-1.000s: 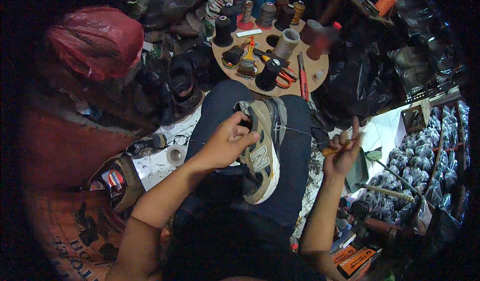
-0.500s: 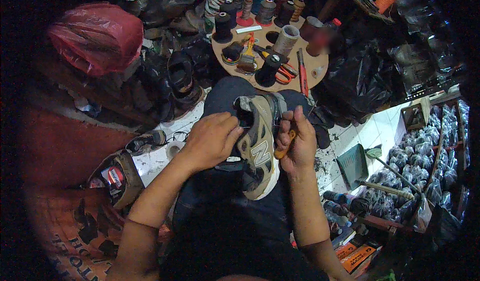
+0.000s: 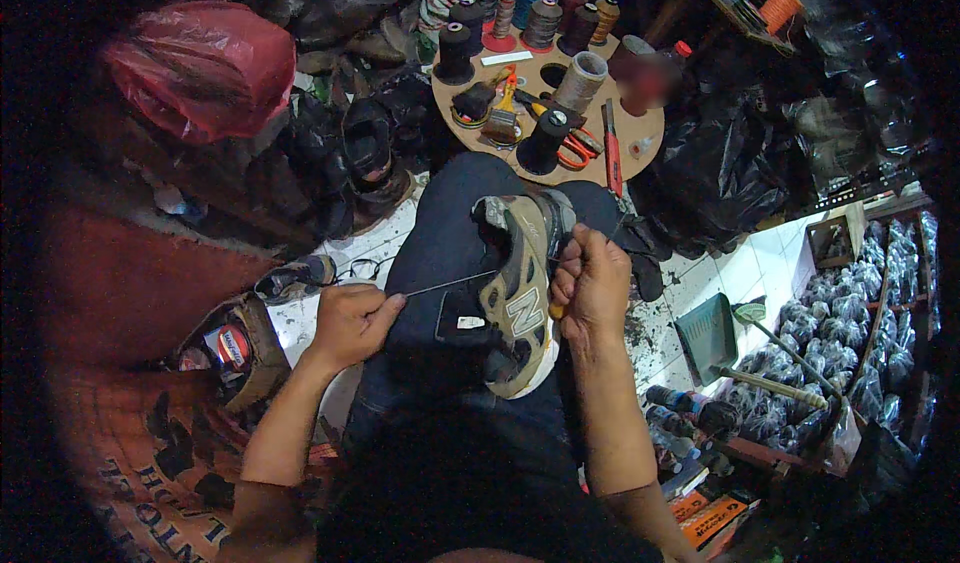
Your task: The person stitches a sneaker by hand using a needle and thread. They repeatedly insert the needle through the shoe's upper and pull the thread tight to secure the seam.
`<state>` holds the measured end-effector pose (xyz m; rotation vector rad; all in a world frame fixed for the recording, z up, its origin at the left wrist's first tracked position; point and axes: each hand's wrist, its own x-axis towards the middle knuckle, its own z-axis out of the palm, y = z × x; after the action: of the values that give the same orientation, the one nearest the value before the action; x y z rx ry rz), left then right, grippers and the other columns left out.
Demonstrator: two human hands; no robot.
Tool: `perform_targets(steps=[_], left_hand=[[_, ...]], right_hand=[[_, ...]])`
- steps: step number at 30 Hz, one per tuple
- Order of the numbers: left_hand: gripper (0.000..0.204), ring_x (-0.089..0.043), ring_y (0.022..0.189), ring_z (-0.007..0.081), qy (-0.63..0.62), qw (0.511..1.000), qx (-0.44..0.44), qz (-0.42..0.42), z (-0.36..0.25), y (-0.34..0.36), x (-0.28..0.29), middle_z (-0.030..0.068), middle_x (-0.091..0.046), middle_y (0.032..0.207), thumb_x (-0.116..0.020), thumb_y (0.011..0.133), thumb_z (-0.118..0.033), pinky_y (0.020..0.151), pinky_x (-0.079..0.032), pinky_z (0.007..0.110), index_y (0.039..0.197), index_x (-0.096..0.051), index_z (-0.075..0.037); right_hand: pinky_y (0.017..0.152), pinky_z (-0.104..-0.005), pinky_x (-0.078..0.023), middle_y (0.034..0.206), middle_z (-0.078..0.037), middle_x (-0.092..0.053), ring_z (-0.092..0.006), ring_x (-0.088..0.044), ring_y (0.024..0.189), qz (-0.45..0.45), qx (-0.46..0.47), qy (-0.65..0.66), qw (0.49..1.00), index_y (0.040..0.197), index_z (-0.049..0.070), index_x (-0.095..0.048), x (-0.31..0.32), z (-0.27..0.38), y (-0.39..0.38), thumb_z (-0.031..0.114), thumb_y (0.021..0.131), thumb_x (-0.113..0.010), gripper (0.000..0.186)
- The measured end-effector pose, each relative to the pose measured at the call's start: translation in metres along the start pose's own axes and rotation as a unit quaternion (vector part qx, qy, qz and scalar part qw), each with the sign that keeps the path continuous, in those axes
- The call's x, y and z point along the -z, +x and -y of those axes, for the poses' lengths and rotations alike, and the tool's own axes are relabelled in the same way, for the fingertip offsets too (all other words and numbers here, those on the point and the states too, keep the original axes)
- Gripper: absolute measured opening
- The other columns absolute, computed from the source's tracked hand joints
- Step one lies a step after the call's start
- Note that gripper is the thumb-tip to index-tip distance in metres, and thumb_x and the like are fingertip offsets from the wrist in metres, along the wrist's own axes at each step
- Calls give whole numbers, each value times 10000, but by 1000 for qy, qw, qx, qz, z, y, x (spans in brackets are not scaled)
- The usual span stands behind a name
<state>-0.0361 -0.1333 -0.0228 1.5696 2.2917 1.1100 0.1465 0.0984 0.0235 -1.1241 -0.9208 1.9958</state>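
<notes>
So, left hand (image 3: 352,325) in tight grip on thread (image 3: 450,286) from the shoe (image 3: 524,308), right hand (image 3: 596,288) around an orange handle (image 3: 557,311).

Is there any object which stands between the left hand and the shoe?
Nothing visible blocks the way from the left hand to the shoe. The thread, held in that hand, crosses the gap in a straight line, above the trousers.
</notes>
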Motion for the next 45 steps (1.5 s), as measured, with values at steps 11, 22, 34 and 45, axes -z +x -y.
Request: perform_targets(steps=[11,22,34,45], left_hand=[[192,-632,662,226,-111,986,125,25,17,27,3,110,-693,734,-763,897,-192,651,-474,344,837,-717,-15],[87,-718,916,249,-565,813,101,93,-30,55,7,205,-738,1085,-728,915,-82,796,-547,328,870,-716,-8],[158,-761,794,314,-155,984,-7,83,-54,98,-53,178,-754,877,-768,821,-85,696,-576,355,952,-770,2],[189,-714,669,313,-193,975,-14,112,-57,102,-71,143,-706,735,-822,757,-191,605,-505,368,824,-742,-33]], right_hand=[[433,-257,-376,869,-121,-718,-110,-493,468,25,68,-102,992,986,-5,-689,45,15,-22,344,1056,-542,385],[729,-273,-509,951,-82,-720,-113,-624,776,194,194,-443,854,1336,46,-672,82,25,-42,114,1007,-640,338],[761,-373,-538,930,-186,-727,-283,-686,779,223,253,-459,822,1356,91,-683,72,20,-34,67,967,-621,394],[653,-412,-530,834,-148,-732,-320,-697,717,319,257,-727,551,1211,181,-775,42,96,-8,80,881,-694,354]])
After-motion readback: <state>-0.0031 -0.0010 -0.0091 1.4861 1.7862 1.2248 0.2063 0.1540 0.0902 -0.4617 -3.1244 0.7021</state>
